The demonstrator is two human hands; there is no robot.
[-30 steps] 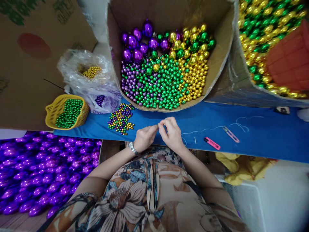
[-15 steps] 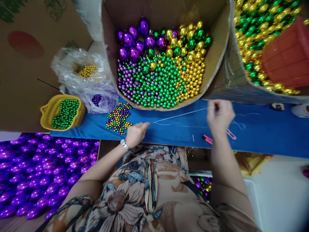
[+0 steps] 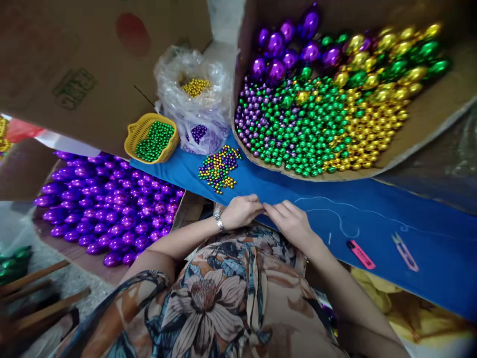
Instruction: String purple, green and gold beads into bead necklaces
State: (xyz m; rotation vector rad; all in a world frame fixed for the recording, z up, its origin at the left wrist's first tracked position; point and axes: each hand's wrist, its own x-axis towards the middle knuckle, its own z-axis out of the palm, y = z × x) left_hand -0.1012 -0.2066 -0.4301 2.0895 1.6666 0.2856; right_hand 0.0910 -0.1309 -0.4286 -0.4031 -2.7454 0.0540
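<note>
My left hand (image 3: 241, 212), with a watch on the wrist, is closed in a pinch at the front edge of the blue cloth. Fingertip to fingertip with it, my right hand (image 3: 292, 223) is also pinched. Both hold a thin white thread (image 3: 328, 199) where they meet; its end is hidden by the fingers. The thread trails rightward over the cloth in loose curves. Just beyond my left hand lies a pile of small purple, green and gold beads (image 3: 219, 168). Pink thread snips (image 3: 405, 252) and a pink, black-ended object (image 3: 360, 254) lie to the right.
A large cardboard box (image 3: 413, 159) of shiny beads and balls stands behind the cloth (image 3: 276, 185). At left are a yellow basket (image 3: 131, 145) of green beads and plastic bags (image 3: 169, 64) of gold and purple beads. Purple balls (image 3: 119, 199) fill a box lower left.
My right hand has come left and down to meet my left hand, so the thread once stretched between them now lies slack to the right. The view has swung left.
</note>
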